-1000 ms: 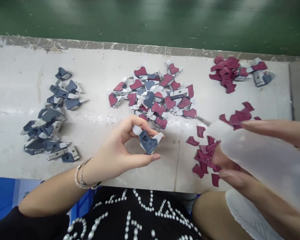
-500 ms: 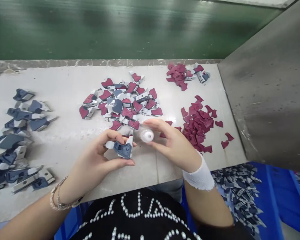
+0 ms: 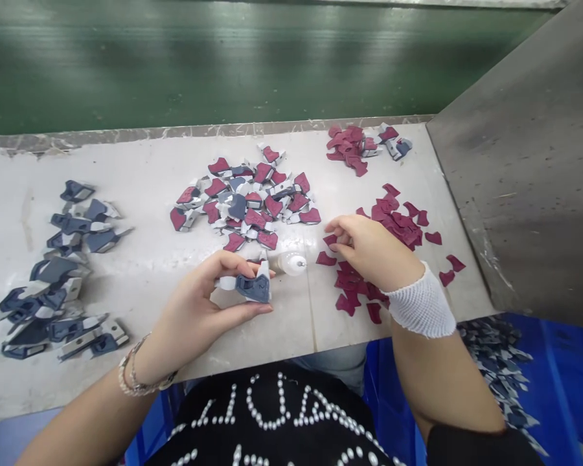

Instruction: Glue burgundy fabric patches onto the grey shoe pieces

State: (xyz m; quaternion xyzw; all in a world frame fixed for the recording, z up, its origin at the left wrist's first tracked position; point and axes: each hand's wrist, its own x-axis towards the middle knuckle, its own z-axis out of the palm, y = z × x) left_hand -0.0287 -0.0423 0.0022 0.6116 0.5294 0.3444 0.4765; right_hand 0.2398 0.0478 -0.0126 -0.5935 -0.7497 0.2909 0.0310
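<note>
My left hand (image 3: 208, 304) is closed around a blue-grey and white plastic part (image 3: 253, 288), its hollow side turned toward me. Just right of it a small clear bottle with a white top and thin tip (image 3: 292, 263) stands on the table, touched by neither hand. Over the maroon pieces (image 3: 352, 278) at the right is my right hand (image 3: 369, 249), its fingers curled. A flat maroon piece (image 3: 329, 240) shows between its thumb and fingertips; how firmly it is gripped is hard to see.
Blue-grey parts (image 3: 53, 268) lie heaped on the left of the white table (image 3: 146, 278). Parts with maroon faces (image 3: 255, 217) form a pile in the middle. Another maroon heap (image 3: 348, 149) sits at the back right. A metal panel (image 3: 519, 162) borders the right; blue bins (image 3: 563, 375) stand below.
My right hand has let go of the bottle, leaving it standing, and has moved right to the maroon pieces. My left hand still holds the plastic part. The view has shifted slightly.
</note>
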